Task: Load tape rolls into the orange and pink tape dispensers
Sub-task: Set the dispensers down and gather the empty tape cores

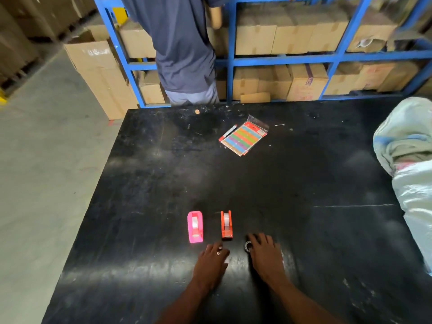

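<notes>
A wide black table (304, 230), scuffed and glossy, fills most of the view from above. Near its front edge stand two small plastic tape dispensers, side by side but apart. The orange tape dispenser (226, 224) serves as the landmark here; a clear tape roll (226, 217) sits in its cradle. To its left stands the pink tape dispenser (195, 227), which also holds a pale roll in its slot.

Just in front of the orange dispenser, both bare hands lie palm down on the table. The left hand (211, 261) is in front and slightly left of it, fingers spread flat and holding nothing; a small pale scrap shows at one finger, too small to identify. The right hand (265, 256) is in front and to the right, also flat and relaxed, its fingertips touching a small dark tape roll (249, 246) lying on the table just right of the dispenser's near end. It is not gripping the roll.

Well beyond the orange dispenser, toward the far edge, lies a clear packet of rainbow-striped sheets (244, 139) with a pen (229, 131) beside it. Far right of it, crumpled pale plastic sacks (409, 160) rest on the table. Behind the table, another person in a dark shirt (180, 43) stands facing blue metal shelving (280, 59) stacked with cardboard boxes.
</notes>
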Available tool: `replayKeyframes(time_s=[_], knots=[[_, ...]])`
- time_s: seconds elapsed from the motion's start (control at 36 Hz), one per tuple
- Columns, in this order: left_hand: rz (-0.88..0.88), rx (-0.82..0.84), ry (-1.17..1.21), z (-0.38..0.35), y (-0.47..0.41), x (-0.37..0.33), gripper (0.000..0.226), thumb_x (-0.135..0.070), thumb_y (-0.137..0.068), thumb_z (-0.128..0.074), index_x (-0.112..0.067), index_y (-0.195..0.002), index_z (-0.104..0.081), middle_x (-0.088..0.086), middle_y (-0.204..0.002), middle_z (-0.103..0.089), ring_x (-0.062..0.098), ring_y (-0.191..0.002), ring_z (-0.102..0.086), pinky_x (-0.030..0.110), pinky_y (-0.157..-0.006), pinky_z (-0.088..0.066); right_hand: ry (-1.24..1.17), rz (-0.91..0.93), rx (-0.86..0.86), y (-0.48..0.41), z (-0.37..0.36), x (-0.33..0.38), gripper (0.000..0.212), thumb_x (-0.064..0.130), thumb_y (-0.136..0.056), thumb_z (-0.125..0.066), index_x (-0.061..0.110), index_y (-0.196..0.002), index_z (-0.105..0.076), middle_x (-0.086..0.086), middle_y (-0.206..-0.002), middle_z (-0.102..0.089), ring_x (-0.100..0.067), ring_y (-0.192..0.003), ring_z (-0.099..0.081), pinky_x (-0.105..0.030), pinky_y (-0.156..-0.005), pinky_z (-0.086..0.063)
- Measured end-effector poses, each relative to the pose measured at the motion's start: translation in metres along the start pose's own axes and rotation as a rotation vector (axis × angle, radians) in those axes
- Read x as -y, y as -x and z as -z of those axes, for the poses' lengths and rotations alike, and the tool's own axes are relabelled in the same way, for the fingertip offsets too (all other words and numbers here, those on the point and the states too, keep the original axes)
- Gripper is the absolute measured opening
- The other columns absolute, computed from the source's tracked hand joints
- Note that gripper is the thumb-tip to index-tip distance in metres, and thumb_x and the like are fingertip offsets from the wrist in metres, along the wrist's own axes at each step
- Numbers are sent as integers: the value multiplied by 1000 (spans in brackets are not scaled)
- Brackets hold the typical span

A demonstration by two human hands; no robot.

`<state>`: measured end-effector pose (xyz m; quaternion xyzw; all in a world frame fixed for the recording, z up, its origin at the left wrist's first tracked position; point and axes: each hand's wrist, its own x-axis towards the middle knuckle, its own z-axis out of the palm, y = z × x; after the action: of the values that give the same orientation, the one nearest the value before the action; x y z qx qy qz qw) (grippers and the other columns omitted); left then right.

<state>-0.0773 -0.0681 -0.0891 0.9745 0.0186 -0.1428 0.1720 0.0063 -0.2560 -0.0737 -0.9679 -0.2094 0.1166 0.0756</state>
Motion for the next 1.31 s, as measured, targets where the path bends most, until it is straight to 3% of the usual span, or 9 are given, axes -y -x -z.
replayKeyframes(time_s=[0.11,0.19,0.33,0.53,0.69,0.86,1.03,1.17,1.31], knots=[[68,-36,0,-8,6,-3,29,-20,-91,-53,-29,-119,-52,-3,-128,-50,20,-117,-52,34,-93,-48,-13,27,-5,5,-5,0,37,29,-86,-60,23,-123,-62,-4,-112,-66,-27,-97,-63,-41,-76,-53],[128,-96,25,-13,8,-1,36,-13,-82,-62,-32,-111,-51,-5,-115,-52,19,-106,-56,31,-84,-49,-41,60,15,7,-12,-5,41,36,-89,-52,23,-128,-58,-3,-113,-64,-26,-96,-61,-40,-76,-55],[176,-133,-22,-15,8,2,33,-13,-89,-58,-30,-117,-53,-1,-131,-50,22,-123,-49,35,-94,-48,-50,90,64,5,-16,-11,43,33,-84,-65,24,-125,-56,-3,-114,-62,-25,-96,-59,-37,-75,-54],[174,-121,63,-24,7,8,33,-11,-90,-59,-31,-115,-50,-4,-127,-48,17,-112,-53,30,-88,-54,-76,110,110,2,-15,-14,31,20,-86,-61,20,-116,-57,-5,-115,-57,-25,-97,-57,-34,-80,-49],[124,-169,143,-20,9,12,23,-24,-96,-54,-29,-118,-53,-2,-127,-51,18,-115,-53,32,-94,-51,-159,166,102,5,-13,-8,25,27,-92,-49,18,-114,-55,-4,-116,-56,-21,-99,-55,-32,-85,-47],[98,-268,195,-9,27,33,32,-32,-95,-50,-25,-125,-59,1,-128,-60,22,-115,-59,32,-98,-47,-189,279,83,3,-14,22,30,33,-91,-46,17,-113,-58,-6,-115,-59,-24,-103,-56,-33,-91,-44],[118,-328,191,6,48,79,28,-32,-93,-57,-29,-121,-59,-5,-119,-63,17,-106,-61,27,-90,-48,-274,331,100,-3,-10,72,21,36,-86,-50,24,-102,-54,0,-108,-58,-22,-95,-57,-32,-79,-44],[176,-366,214,32,60,112,18,-29,-91,-61,-27,-109,-60,-3,-106,-61,17,-86,-64,32,-76,-55,-274,418,98,-15,-9,117,37,37,-87,-51,19,-119,-53,-1,-112,-58,-19,-100,-56,-22,-78,-35],[235,-391,178,48,56,152,18,-31,-92,-62,-26,-110,-64,-1,-111,-63,20,-96,-65,32,-80,-55,-300,437,77,-35,-6,162,31,29,-87,-53,18,-116,-53,0,-113,-58,-22,-91,-61,-30,-72,-48]])
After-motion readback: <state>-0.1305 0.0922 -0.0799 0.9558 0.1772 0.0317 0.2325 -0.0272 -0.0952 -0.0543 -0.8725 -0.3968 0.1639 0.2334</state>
